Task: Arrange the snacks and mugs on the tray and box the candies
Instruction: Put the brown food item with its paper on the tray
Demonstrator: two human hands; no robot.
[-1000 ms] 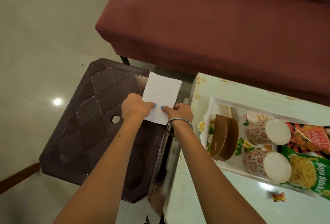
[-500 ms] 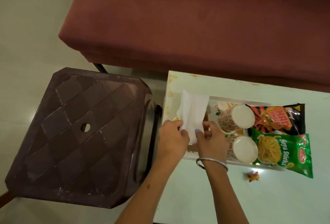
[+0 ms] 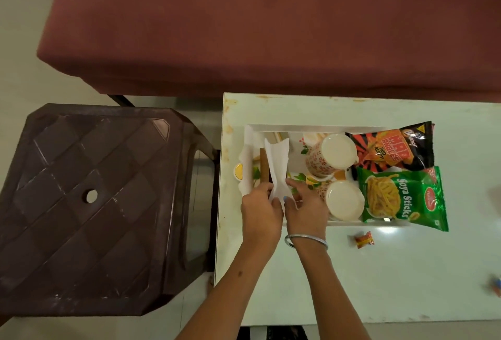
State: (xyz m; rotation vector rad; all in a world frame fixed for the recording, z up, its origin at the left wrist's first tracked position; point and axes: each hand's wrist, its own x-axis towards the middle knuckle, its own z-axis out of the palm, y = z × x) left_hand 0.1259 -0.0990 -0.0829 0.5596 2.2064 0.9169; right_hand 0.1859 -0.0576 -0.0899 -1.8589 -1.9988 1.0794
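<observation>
Now you are bringing the white napkin point(image 3: 277, 168) over from the brown stool point(image 3: 92, 204) into the tray's point(image 3: 311, 128) stool-side end; left hand point(image 3: 261, 210) and right hand point(image 3: 306, 209) are both pinching its near edge. Counting: two mugs point(image 3: 332, 155), two snack packets point(image 3: 395, 148) on the tray, one candy point(image 3: 364, 239) just outside it, possibly another far off

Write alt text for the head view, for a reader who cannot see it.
Both hands, left hand and right hand, pinch a white paper napkin over the left end of a white tray on a pale table. The tray holds two floral mugs, a Mad Angles packet and a Soya Sticks packet; one wrapped candy lies on the table nearby.
</observation>
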